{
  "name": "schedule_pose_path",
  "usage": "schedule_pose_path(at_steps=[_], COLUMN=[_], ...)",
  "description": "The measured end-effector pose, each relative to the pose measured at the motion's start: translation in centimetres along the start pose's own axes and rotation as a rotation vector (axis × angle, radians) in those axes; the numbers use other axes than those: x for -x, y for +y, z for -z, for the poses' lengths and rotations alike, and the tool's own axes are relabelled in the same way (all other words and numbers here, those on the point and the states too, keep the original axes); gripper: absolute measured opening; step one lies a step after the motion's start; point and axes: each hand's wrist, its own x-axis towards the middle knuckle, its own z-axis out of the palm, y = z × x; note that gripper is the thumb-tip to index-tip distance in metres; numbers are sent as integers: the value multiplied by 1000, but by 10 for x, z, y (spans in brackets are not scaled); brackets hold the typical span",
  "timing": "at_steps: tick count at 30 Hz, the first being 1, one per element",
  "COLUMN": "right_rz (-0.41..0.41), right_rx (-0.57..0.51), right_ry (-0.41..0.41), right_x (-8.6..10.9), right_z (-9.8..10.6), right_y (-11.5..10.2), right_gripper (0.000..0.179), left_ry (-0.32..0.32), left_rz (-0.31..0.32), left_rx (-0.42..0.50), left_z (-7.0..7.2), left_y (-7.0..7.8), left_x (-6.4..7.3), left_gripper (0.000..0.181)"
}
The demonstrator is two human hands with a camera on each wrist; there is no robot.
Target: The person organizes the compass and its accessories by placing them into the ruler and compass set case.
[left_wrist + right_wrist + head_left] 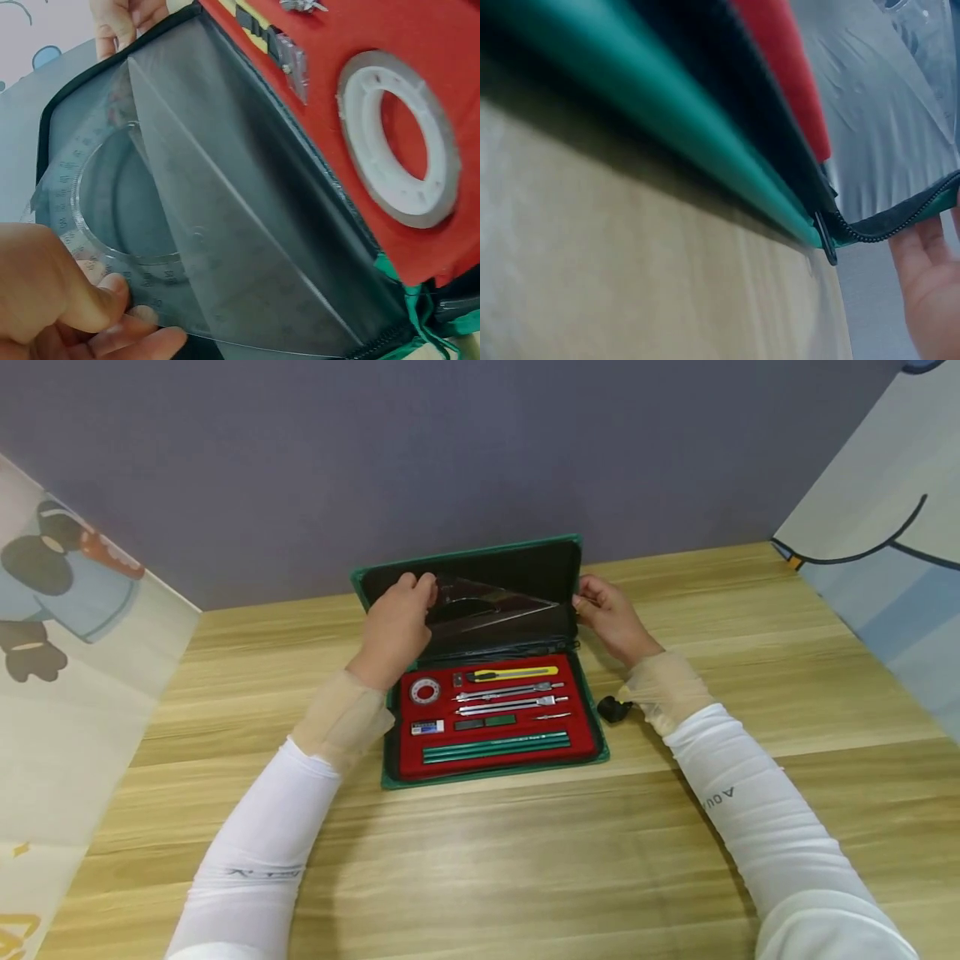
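My left hand [397, 631] pinches a clear plastic set square [64, 191] with a printed scale and a rounded cutout. In the left wrist view, part of it lies in the dark see-through pocket [247, 225] of the lid. The lid [517, 562] of a green zip case stands raised against the wall, and my right hand [611, 618] grips its right edge between thumb and fingers. Below the lid, the red tray [585, 735] carries a white tape roll [425, 692], a yellow cutter [517, 673], two compasses [510, 704], an eraser [427, 727] and green pencils [495, 748].
The case sits on a wooden table [525, 860] close to a grey wall [450, 460]. A small black object [613, 710] is beside my right wrist. In the right wrist view a zip pull [826, 238] hangs at the case's hinge corner.
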Motion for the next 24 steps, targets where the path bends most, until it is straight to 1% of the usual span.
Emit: schedule_pose_path(at_steps=[9, 12, 14, 17, 20, 22, 24], right_rz=[-11, -1, 8, 19, 14, 9, 5], right_rx=[9, 11, 10, 18, 22, 28, 26], right_ry=[-7, -9, -7, -8, -6, -8, -9], right_x=[2, 2, 2, 3, 4, 5, 5], right_z=[5, 5, 5, 3, 2, 2, 3], right_y=[-2, -2, 0, 1, 2, 2, 1], right_gripper=[16, 15, 15, 16, 16, 15, 16], left_ry=[-22, -30, -40, -41, -34, -28, -36], left_rz=[-48, -59, -68, -89, -108, -115, -123], left_rx=[-42, -79, -107, -151, -167, -173, -184], left_z=[0, -1, -3, -9, -13, -14, -14], left_y=[10, 13, 16, 19, 21, 21, 21], left_x=[-5, -7, -9, -9, -9, -8, -8], left_gripper=[30, 36, 36, 29, 20, 16, 15])
